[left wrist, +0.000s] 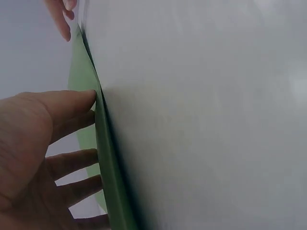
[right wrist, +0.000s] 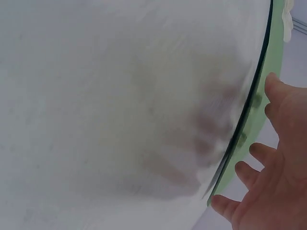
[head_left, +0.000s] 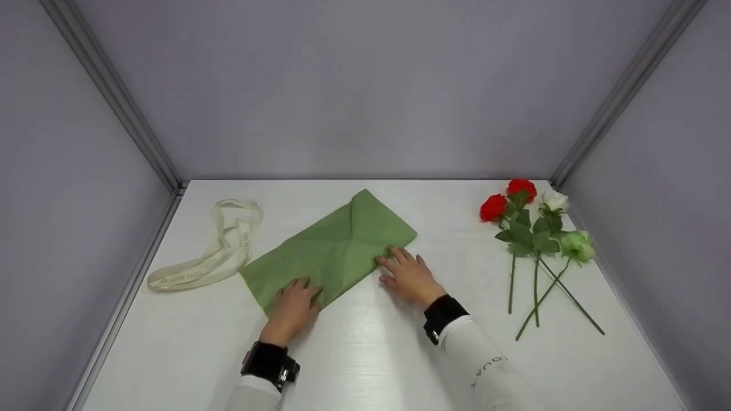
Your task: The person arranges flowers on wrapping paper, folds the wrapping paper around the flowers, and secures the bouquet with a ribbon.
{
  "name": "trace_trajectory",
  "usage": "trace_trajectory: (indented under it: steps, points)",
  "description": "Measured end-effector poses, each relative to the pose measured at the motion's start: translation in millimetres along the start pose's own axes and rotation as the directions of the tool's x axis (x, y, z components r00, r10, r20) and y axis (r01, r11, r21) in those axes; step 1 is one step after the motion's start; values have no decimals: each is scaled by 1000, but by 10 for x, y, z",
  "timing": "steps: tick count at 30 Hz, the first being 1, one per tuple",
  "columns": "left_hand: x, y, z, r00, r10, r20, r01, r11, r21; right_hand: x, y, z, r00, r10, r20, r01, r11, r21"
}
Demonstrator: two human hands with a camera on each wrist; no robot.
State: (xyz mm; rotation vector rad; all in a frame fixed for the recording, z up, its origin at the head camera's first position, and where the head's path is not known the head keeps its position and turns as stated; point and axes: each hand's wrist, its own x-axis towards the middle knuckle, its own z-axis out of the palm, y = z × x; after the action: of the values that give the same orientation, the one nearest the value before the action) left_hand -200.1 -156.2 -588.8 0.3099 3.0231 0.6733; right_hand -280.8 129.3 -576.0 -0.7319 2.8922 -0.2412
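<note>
A folded sheet of green wrapping paper [head_left: 320,245] lies slantwise on the white table, its far corner pointing to the back. My left hand [head_left: 293,308] rests on its near left part, fingers spread over the paper. In the left wrist view, the fingertips [left wrist: 91,96] touch the green paper [left wrist: 106,163] along its folded edge. My right hand [head_left: 410,275] is at the near right edge, fingertips on the paper and thumb beside it. From the right wrist, that hand [right wrist: 283,153] shows spread fingers at the long green edge [right wrist: 259,100].
A looped cream ribbon [head_left: 194,275] with printed lettering lies left of the paper. On the right are two red roses [head_left: 493,208], a white rose [head_left: 554,201] and a pale green flower [head_left: 578,246], their stems crossing. Grey walls [head_left: 365,103] enclose the table's back and sides.
</note>
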Motion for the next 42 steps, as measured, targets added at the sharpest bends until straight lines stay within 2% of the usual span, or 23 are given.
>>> trace_trajectory:
  steps: [7,13,15,20,24,35,42]
  points:
    - [-34,-30,33,998,54,6,-54,998,-9,-101,117,62,999,17,46,-15,999,-41]
    - [-93,92,67,996,83,-19,-83,997,7,-170,179,97,999,33,20,-31,996,-85]
    - [-106,128,77,996,87,-34,-85,996,39,-183,186,92,999,45,11,-44,994,-97]
    - [-112,150,86,997,52,-64,-44,991,127,-209,196,52,998,65,-18,-67,992,-103]
    - [-119,128,86,998,17,-60,-7,987,160,-241,208,26,996,91,-21,-92,991,-99]
    - [-87,91,99,998,-56,-19,58,983,173,-385,207,37,988,152,26,-149,984,-95]
    - [-29,90,66,996,-89,13,85,982,166,-503,131,8,986,155,68,-147,983,-108]
